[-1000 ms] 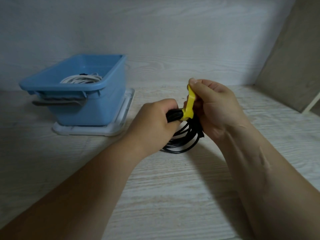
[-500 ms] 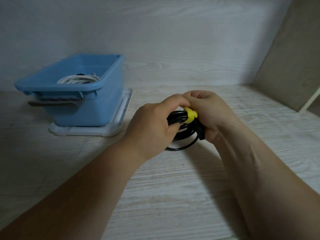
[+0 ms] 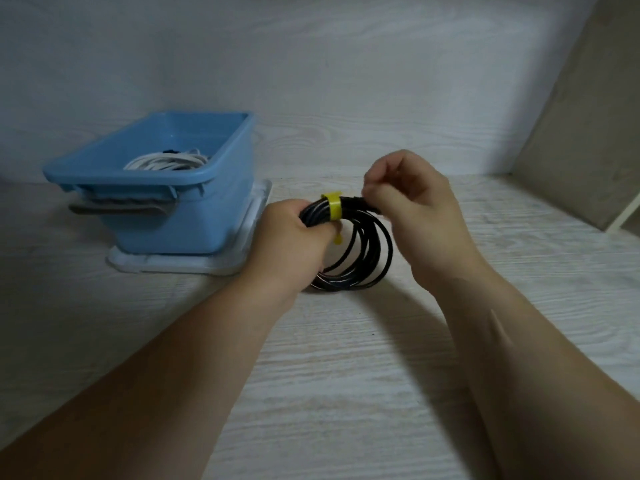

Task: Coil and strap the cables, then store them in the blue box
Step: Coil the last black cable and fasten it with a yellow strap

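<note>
Our right hand [image 3: 415, 199] has drawn away to the right since half a second ago, when both hands were pressed together over the strap. The yellow strap [image 3: 331, 208], which a second ago stood up between our right fingers, is now wound round the top of the black cable coil [image 3: 367, 258], with its loose tail hanging down inside the loop. The coil stands upright between our hands, its lowest turns touching the table [image 3: 346, 382]. Our left hand [image 3: 294, 237] grips the bundle just left of the strap, fingers wrapped round the strands and knuckles toward us. The right hand's fingers are curled, and their tips pinch the bundle just right of the strap. Both forearms reach in from the near edge. The blue box [image 3: 166, 220] sits well to the left on a white lid [image 3: 194, 268], apart from the coil, with a white cable [image 3: 162, 163] coiled inside.
</note>
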